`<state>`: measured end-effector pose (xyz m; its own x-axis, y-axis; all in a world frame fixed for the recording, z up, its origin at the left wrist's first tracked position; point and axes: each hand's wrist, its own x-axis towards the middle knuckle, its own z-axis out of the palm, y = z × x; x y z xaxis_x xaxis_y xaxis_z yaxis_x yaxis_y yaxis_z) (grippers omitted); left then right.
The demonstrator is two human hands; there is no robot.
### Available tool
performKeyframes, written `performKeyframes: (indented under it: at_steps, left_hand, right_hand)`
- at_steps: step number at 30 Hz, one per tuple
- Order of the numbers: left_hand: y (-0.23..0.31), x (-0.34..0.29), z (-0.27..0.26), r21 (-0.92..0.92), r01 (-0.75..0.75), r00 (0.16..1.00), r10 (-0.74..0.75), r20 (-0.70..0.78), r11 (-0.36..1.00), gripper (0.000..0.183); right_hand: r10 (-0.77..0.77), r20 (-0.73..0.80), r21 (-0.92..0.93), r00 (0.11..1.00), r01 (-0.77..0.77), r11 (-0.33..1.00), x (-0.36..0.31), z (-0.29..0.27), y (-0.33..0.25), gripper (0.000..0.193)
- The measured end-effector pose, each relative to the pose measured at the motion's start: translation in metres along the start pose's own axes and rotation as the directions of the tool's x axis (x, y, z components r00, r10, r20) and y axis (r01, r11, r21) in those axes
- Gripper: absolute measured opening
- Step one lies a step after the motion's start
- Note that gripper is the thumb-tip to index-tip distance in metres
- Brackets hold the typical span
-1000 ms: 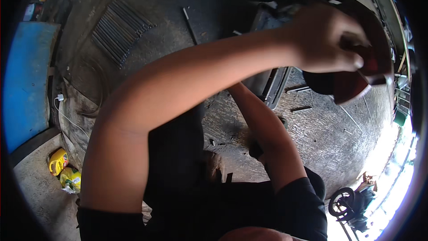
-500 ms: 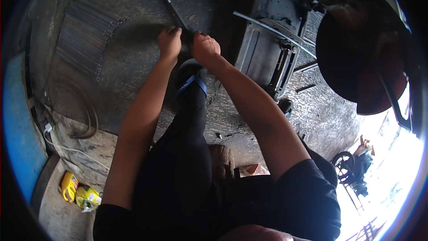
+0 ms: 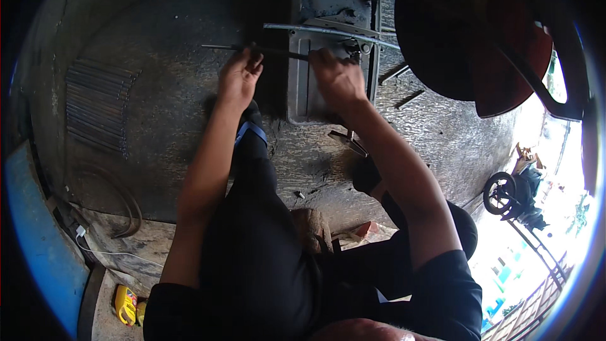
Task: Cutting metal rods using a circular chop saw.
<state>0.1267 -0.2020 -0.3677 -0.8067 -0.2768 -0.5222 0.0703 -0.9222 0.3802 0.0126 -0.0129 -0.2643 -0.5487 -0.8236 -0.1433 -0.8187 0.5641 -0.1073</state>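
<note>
1. Right grip (image 3: 339, 79): closed on one end of a thin dark rod (image 3: 284, 54); the rod runs leftward from it, its near end above the metal base (image 3: 298, 91).
2. Left grip (image 3: 238, 79): fingers curled at the rod's middle; whether they clasp it, I cannot tell.
3. Around the base: a pale metal bar (image 3: 315, 29) lies across it; a large dark-red disc-shaped part (image 3: 442, 57) rises to its right; short metal pieces (image 3: 410, 99) lie on the floor nearby.
4. Progress: many rods (image 3: 98, 107) lie in a neat row on the floor, one is in hand; which are finished and how many remain, I cannot judge.
5. Writing: a yellow container (image 3: 125, 305) seems to bear a label, too small to read; no other lettering is legible.
</note>
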Motion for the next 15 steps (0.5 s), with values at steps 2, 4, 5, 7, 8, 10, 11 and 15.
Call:
performKeyframes:
  at_steps: [2, 4, 5, 7, 8, 10, 11, 15]
  left_hand:
    - [-0.020, 0.004, 0.019, -0.023, 0.022, 1.000, -0.022, 0.000, 0.999, 0.017]
    - [-0.043, 0.007, 0.038, -0.122, 0.004, 1.000, -0.008, -0.026, 0.993, 0.018]
    - [-0.055, 0.009, 0.047, -0.121, 0.005, 1.000, -0.008, -0.023, 0.993, 0.018]
    - [-0.067, 0.010, 0.062, -0.109, -0.037, 0.999, 0.037, 0.002, 0.993, 0.017]
    - [-0.075, 0.012, 0.071, -0.109, -0.039, 0.999, 0.036, -0.026, 0.993, 0.017]
    - [-0.085, 0.019, 0.082, -0.074, -0.041, 0.998, 0.038, -0.045, 0.996, 0.017]
    - [-0.086, 0.021, 0.086, -0.033, -0.040, 0.997, 0.038, -0.065, 0.999, 0.016]
    - [-0.088, 0.036, 0.100, 0.040, -0.060, 0.992, 0.064, -0.108, 0.997, 0.013]
  right_hand:
    - [0.058, -0.136, 0.030, 0.989, -0.054, 0.998, -0.011, 0.002, 0.023, 0.025]
    - [0.165, -0.281, 0.072, 0.946, -0.150, 0.986, -0.022, 0.011, 0.042, 0.027]
    - [0.166, -0.283, 0.072, 0.945, -0.152, 0.986, -0.026, 0.012, 0.051, 0.027]
    - [0.250, -0.359, 0.125, 0.899, -0.219, 0.968, -0.030, 0.015, 0.061, 0.026]
    - [0.257, -0.411, 0.161, 0.875, -0.207, 0.965, -0.032, 0.018, 0.070, 0.028]
    - [0.256, -0.426, 0.151, 0.868, -0.211, 0.966, -0.035, 0.030, 0.089, 0.030]
    - [0.262, -0.441, 0.148, 0.858, -0.219, 0.964, -0.033, 0.032, 0.093, 0.033]
    - [0.230, -0.403, 0.144, 0.886, -0.187, 0.972, -0.033, 0.033, 0.103, 0.048]
